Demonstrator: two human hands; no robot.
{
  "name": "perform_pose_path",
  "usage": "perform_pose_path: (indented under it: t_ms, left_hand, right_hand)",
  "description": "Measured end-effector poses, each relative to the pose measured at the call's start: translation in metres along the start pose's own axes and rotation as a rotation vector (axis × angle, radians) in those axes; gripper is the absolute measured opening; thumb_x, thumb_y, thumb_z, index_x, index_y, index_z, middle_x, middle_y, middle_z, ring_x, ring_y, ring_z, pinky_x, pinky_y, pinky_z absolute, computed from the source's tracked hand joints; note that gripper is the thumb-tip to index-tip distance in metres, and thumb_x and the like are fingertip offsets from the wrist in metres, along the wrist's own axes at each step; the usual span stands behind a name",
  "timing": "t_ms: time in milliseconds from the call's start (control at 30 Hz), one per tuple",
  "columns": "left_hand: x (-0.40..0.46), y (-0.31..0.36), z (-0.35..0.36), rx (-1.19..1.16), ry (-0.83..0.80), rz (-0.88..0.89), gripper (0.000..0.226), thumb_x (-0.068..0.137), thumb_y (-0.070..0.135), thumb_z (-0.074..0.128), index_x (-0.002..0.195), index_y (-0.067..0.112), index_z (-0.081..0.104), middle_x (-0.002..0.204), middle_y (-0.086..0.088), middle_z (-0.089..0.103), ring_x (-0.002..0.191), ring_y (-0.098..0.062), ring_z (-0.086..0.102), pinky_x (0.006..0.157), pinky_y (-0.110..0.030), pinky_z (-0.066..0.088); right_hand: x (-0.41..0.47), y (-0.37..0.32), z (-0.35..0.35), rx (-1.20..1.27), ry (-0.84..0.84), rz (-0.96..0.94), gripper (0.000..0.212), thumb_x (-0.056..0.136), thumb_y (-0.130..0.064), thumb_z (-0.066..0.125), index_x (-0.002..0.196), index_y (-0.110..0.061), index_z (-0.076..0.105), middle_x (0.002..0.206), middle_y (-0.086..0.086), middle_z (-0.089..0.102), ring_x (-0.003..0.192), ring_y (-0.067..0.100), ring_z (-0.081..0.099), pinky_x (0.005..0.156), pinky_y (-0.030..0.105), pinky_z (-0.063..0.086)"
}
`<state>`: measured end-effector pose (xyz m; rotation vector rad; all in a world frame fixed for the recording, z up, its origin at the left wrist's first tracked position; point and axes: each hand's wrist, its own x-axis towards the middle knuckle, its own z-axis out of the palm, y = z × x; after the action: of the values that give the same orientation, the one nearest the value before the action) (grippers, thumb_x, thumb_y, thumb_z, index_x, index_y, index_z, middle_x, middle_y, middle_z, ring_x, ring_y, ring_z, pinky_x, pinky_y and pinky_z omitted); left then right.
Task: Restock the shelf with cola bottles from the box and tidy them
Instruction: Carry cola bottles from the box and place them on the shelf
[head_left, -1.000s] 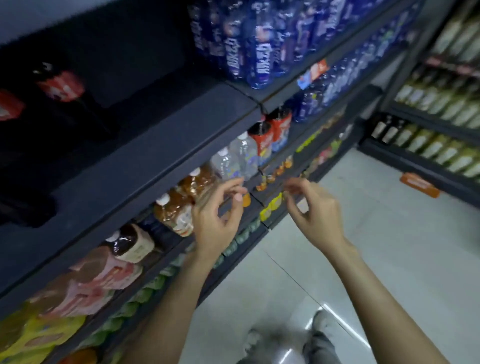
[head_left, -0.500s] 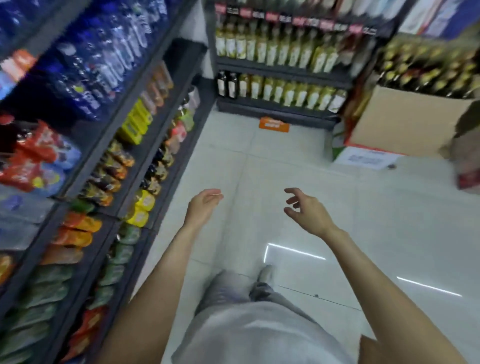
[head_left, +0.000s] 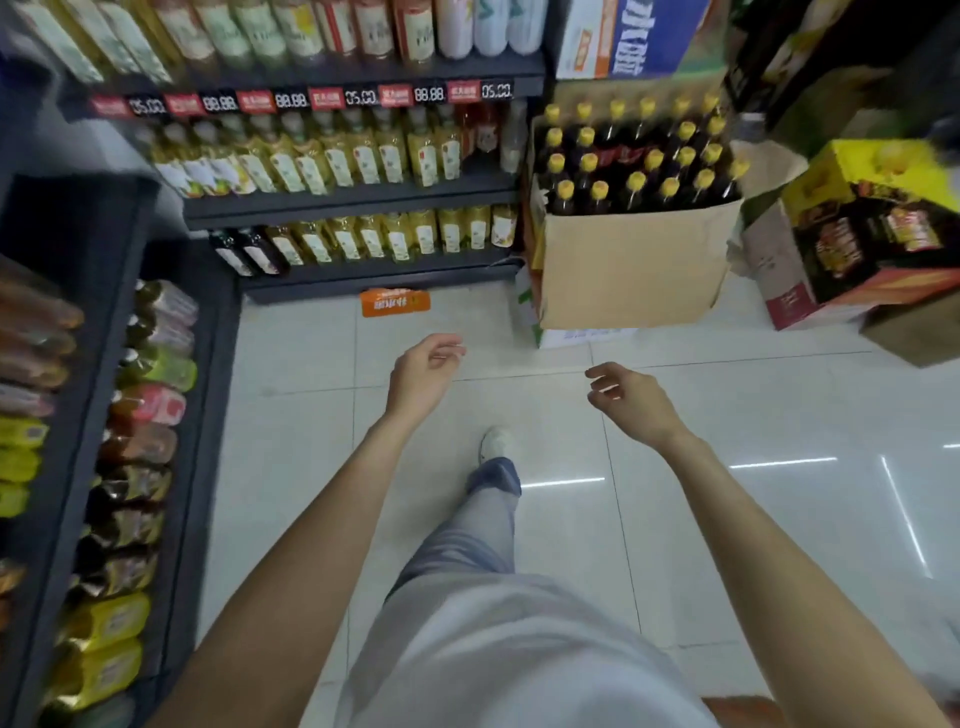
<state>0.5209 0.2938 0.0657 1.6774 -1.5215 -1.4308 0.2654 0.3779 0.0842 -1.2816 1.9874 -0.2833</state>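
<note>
- White floor tiles (head_left: 291, 415) are seen ahead, whereas half a second ago the cardboard box (head_left: 628, 265) stood farther off at the right edge.
- Dark cola bottles (head_left: 631, 156) with yellow caps are packed upright inside this open box, which is now nearer and more central.
- Both hands are held empty over the floor: the left hand (head_left: 423, 376) and the right hand (head_left: 631, 400) have the fingers loosely spread, clamped on nothing.
- An orange sign (head_left: 396, 302) is lying between the hands and the oil shelf (head_left: 353, 205).
- One printed carton (head_left: 852, 234) is placed just right of the box.
</note>
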Motion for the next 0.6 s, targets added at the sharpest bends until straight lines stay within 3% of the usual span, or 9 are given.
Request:
perform_pose_path:
  t_ms: [167,267,400,500,600]
  left_hand:
    - [0.119,0.069,0.038,0.077,0.056,-0.007,0.018,0.091,0.014,0.055,0.097,0.029,0.063,0.102,0.004,0.07,0.098,-0.014,0.063,0.088,-0.029,0.049]
    - [0.179,0.108,0.067,0.107,0.069,0.007,0.015,0.092,0.016,0.056,0.1,0.026,0.064,0.097,0.008,0.067,0.096,-0.015,0.063,0.087,-0.031,0.05]
    - [0.237,0.143,0.116,0.17,0.049,0.064,0.018,0.09,0.021,0.061,0.107,0.022,0.066,0.097,0.009,0.067,0.094,-0.011,0.063,0.087,-0.034,0.052]
    - [0.268,0.154,0.16,0.251,0.02,0.052,0.025,0.089,0.02,0.062,0.114,0.023,0.064,0.104,0.005,0.069,0.096,-0.012,0.063,0.081,-0.026,0.048]
    - [0.292,0.158,0.203,0.314,0.008,0.025,0.035,0.089,0.018,0.06,0.124,0.022,0.058,0.119,0.001,0.064,0.106,-0.016,0.061,0.083,-0.022,0.042]
  right_hand:
    - [0.104,-0.007,-0.076,-0.047,0.021,-0.016,0.029,0.089,-0.016,0.057,0.118,-0.018,0.06,0.109,0.0,0.066,0.095,0.018,0.061,0.084,0.032,0.047]
    - [0.165,-0.003,-0.118,-0.105,0.052,-0.065,0.031,0.089,-0.012,0.057,0.119,-0.015,0.06,0.111,0.003,0.066,0.1,0.022,0.06,0.088,0.034,0.047]
    - [0.241,0.018,-0.164,-0.132,0.134,-0.085,0.03,0.089,-0.011,0.057,0.118,-0.015,0.061,0.113,0.003,0.065,0.103,0.022,0.06,0.081,0.03,0.046]
    - [0.296,0.046,-0.19,-0.245,0.161,-0.131,0.035,0.089,-0.014,0.058,0.124,-0.011,0.057,0.12,0.009,0.059,0.109,0.028,0.056,0.082,0.032,0.042]
    - [0.351,0.072,-0.204,-0.435,0.185,-0.291,0.046,0.086,-0.017,0.065,0.128,-0.006,0.053,0.119,0.02,0.056,0.106,0.04,0.053,0.086,0.043,0.045]
